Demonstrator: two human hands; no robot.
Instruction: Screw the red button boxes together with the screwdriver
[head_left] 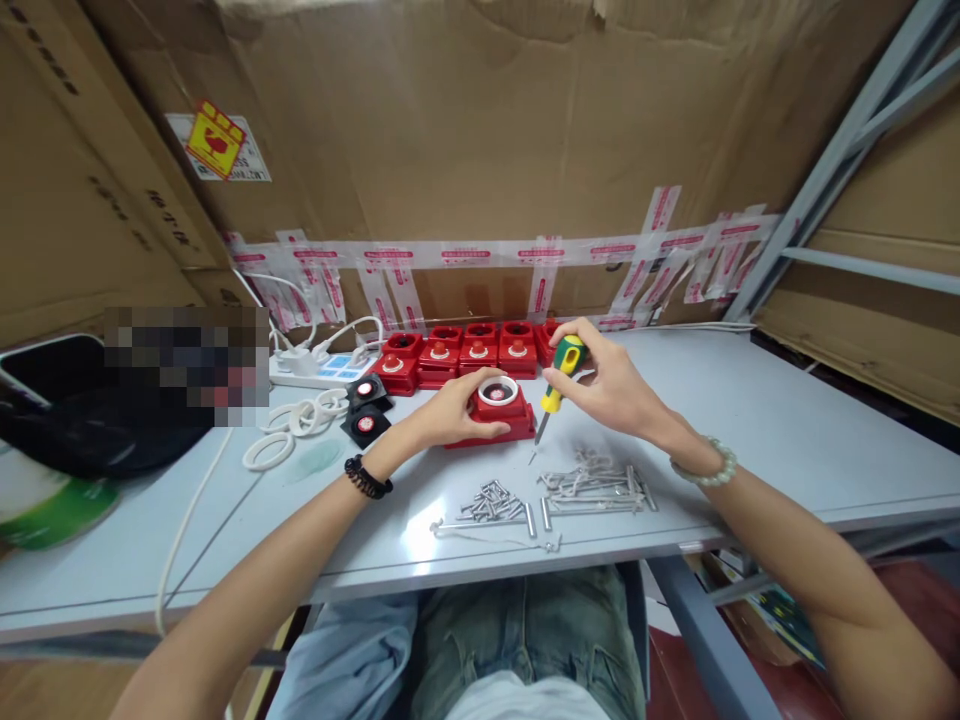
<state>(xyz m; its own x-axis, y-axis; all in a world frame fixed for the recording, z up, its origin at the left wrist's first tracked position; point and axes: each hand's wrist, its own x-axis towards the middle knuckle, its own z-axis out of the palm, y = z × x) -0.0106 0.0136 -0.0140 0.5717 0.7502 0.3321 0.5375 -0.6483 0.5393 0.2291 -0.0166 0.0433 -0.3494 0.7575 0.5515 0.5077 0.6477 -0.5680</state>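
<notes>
Head view of a grey worktable (pixel 787 420) backed by taped cardboard. The landmark is the red housing (pixel 499 412) with a white ring on top, resting on the table just in front of the person.

The left hand (pixel 450 412) lies against the left side of the red housing, fingers curled around its edge and thumb along the front, steadying it on the table. The right hand (pixel 607 385), just right of the housing, is closed around the screwdriver (pixel 559 385) with a green and yellow handle; the shaft slants down and to the left, its tip near the housing's front right corner. Whether the tip touches the housing cannot be told.

Behind the housing stands a row of further red housings (pixel 461 355). In front of it, toward the table edge, lie two heaps of loose screws (pixel 491 500) and metal pins (pixel 596 485). To its left are two black parts (pixel 366 408), then white rings (pixel 296 425), with a white power strip (pixel 322 368) behind them. Far left of the housing lies a dark bag (pixel 82 420).
</notes>
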